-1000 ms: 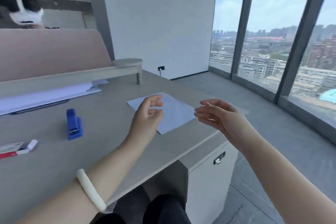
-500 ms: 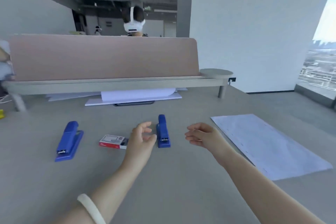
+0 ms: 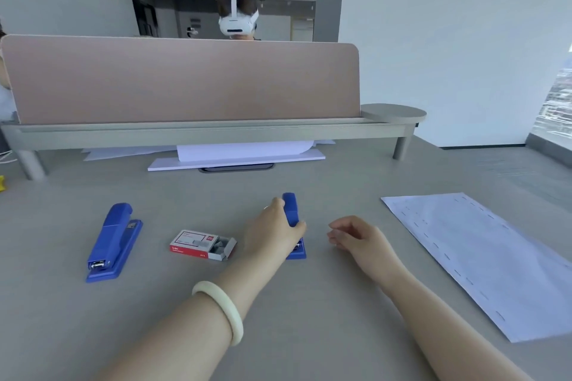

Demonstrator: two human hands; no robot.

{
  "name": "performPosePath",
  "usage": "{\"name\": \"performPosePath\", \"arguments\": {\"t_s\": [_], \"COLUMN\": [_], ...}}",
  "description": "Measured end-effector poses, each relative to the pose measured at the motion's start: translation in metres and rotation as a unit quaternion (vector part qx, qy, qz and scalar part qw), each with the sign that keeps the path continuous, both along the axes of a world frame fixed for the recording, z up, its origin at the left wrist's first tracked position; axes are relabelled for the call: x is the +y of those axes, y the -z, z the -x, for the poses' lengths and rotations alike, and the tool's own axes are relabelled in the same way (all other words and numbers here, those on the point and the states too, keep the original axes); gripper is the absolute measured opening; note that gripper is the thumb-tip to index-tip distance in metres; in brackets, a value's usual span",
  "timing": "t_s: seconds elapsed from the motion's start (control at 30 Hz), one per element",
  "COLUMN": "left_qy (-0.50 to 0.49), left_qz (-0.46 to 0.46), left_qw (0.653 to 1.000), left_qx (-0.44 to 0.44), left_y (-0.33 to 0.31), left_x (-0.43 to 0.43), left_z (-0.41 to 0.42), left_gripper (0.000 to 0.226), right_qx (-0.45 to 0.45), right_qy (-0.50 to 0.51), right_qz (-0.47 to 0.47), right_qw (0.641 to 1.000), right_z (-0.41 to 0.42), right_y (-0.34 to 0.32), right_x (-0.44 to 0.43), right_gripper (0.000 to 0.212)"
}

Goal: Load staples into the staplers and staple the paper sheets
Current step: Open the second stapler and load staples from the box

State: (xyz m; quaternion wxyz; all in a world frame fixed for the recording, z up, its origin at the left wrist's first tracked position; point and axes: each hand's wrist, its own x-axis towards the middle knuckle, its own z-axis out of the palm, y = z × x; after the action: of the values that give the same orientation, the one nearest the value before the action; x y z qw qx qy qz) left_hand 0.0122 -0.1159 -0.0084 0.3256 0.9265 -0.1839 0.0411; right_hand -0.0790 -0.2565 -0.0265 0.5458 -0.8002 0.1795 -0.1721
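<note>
Grip: left hand (image 3: 272, 232) closing around small blue plastic stapler (image 3: 291, 210), right hand (image 3: 353, 233) loosely curled, empty; best lifted squarely for loading.

L hand (image 3: 272, 233) gripping small blue stapler (image 3: 291, 210), R hand (image 3: 356, 233) loosely curled nearby, staple box (image 3: 201, 244), paper sheets (image 3: 483, 257)

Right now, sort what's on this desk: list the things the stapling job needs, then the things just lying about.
Needed: small blue stapler under the left hand; large blue stapler; open staple box; paper sheets.
Lying about: papers under the shelf; yellow object at the desk's left edge.
</note>
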Motion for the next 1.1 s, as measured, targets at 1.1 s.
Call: {"name": "performPosePath", "arguments": {"t_s": [1.1], "left_qy": [0.144], "left_qz": [0.360], "left_qw": [0.914], "left_qx": [0.124], "left_y": [-0.015], "left_x": [0.210], "left_z": [0.025], "left_gripper": [0.028], "right_qx": [0.009], "right_qy": [-0.241], "right_qz": [0.230], "right_qw": [0.943], "right_z": [0.029], "right_y": [0.003], "right_x": [0.065], "right_gripper": [0.029]}}
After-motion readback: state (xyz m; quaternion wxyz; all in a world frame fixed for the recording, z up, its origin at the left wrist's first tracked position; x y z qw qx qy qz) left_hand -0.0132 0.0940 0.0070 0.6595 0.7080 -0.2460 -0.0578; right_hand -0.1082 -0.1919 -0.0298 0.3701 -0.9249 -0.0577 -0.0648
